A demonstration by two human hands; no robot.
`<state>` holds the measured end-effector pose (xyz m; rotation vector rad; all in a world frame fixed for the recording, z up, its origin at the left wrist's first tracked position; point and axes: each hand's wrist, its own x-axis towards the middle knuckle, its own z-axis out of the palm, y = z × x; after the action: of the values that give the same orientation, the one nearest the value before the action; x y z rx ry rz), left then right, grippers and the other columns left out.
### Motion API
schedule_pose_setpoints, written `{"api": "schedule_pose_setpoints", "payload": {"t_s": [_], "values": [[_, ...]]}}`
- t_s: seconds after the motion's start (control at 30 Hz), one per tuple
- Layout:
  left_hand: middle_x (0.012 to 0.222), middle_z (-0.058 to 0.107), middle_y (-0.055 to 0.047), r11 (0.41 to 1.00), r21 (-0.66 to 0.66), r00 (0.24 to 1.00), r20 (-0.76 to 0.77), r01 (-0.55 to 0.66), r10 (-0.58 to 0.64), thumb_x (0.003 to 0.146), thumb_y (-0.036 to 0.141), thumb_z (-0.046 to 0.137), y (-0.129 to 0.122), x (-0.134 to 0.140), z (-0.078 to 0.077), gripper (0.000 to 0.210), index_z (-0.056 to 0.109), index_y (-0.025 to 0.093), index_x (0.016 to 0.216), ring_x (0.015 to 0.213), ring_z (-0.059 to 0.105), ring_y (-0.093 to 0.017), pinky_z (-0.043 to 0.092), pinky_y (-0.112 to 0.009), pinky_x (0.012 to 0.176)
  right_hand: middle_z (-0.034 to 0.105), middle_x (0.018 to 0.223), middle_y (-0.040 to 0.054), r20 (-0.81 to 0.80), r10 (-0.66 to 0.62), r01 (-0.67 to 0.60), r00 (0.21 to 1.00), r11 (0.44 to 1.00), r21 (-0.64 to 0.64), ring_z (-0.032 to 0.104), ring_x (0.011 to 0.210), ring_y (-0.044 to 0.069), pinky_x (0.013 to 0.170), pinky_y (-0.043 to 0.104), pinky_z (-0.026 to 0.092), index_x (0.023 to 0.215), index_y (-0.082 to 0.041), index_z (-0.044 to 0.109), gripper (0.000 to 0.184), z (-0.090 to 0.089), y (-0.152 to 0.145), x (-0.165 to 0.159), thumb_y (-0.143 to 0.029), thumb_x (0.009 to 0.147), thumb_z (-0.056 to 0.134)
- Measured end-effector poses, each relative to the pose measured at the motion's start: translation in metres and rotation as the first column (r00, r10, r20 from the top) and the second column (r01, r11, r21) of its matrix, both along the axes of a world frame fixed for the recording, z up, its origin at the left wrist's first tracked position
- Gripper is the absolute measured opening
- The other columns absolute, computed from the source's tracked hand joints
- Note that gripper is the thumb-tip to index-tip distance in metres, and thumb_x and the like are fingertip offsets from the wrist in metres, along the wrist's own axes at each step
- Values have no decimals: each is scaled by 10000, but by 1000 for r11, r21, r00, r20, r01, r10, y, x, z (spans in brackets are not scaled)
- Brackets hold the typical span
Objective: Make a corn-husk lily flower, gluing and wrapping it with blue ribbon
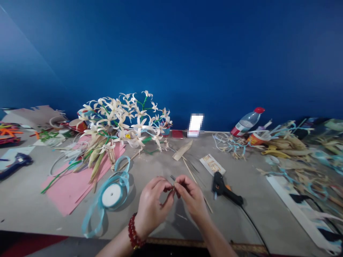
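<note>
My left hand [155, 201], with a red bead bracelet at its wrist, pinches at the middle of the table's front part. Fingertip to fingertip with it, my right hand [192, 196] is closed in a pinch too. A small, thin, dark piece [173, 177] pokes out between the fingers; its kind is too small to make out. Left of my hands lies a spool of light blue ribbon [111, 195] with loose loops. A black glue gun [226, 189] rests to the right. Thin dry stalks [190, 170] and a pale husk piece [183, 150] lie beyond my fingers.
White husk flowers [125, 114] on green stems stand at the back left, above pink sheets [64, 194]. A bottle with a red cap [248, 122], a packet [212, 164] and a white power strip [297, 210] are on the right. A blue tool [16, 165] lies far left.
</note>
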<state>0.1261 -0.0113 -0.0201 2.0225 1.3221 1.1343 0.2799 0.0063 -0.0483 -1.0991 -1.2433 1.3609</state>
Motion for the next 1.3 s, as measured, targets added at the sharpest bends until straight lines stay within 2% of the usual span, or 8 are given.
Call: {"api": "schedule_pose_setpoints", "payload": {"t_s": [0.23,0.37,0.5,0.77,0.87,0.97,1.13,1.3], "values": [[804,641,-46,999,-22,998,-53,36,-37,883,143,537,6,-7,6,89,590,199,837,758,614,-184,488,-293,730,489,649,-36,9,-16,16,1000,1000,-12,439,582,127,560,248,365,796,-201,597,290,-1,3,3,-480,843,662],[893,665,-76,998,55,992,-129,10,-3,857,190,609,5,-6,3,63,601,201,918,834,625,-221,501,-343,780,493,652,-33,9,-24,24,1000,1000,-1,433,579,126,559,251,365,793,-203,598,305,0,3,3,-496,835,669],[887,674,-88,992,122,984,-177,-8,30,861,135,564,4,-4,-2,78,605,201,863,843,627,-230,501,-363,797,494,641,-32,7,-42,42,999,999,2,437,573,129,547,250,369,775,-206,590,308,-2,2,1,-498,834,671],[996,656,-106,1000,20,1000,21,15,-16,855,104,542,0,-4,4,109,601,193,877,956,627,-234,496,-354,861,514,648,-25,6,-94,94,996,995,24,463,595,138,573,255,389,799,-199,613,257,-1,-2,-4,-446,859,654],[925,655,-78,992,-81,983,163,96,-81,868,94,508,0,-2,5,134,578,198,821,891,634,-202,498,-304,811,535,660,-15,-38,-131,131,991,991,20,478,609,148,596,268,409,812,-199,631,249,0,-3,-8,-443,852,662],[794,634,-37,982,-145,975,202,119,-89,863,86,500,-1,-1,2,156,563,200,778,765,621,-173,487,-266,734,530,653,-16,-105,-141,139,984,990,-28,471,603,145,595,267,408,798,-195,646,243,-2,-4,-9,-431,822,697],[808,615,-56,999,30,1000,-20,21,-21,836,86,518,-3,2,-3,152,552,201,743,754,596,-187,474,-279,709,529,665,-25,-225,-145,121,964,986,-114,466,612,135,594,251,394,793,-196,651,210,-10,-3,-10,-388,796,737],[813,621,-74,987,159,990,-134,-12,34,835,70,507,-2,5,-8,169,529,203,732,750,590,-201,490,-303,705,559,695,-18,-216,-128,107,968,989,-107,492,634,139,618,254,410,823,-197,654,212,-13,-4,-10,-390,804,741]]}}
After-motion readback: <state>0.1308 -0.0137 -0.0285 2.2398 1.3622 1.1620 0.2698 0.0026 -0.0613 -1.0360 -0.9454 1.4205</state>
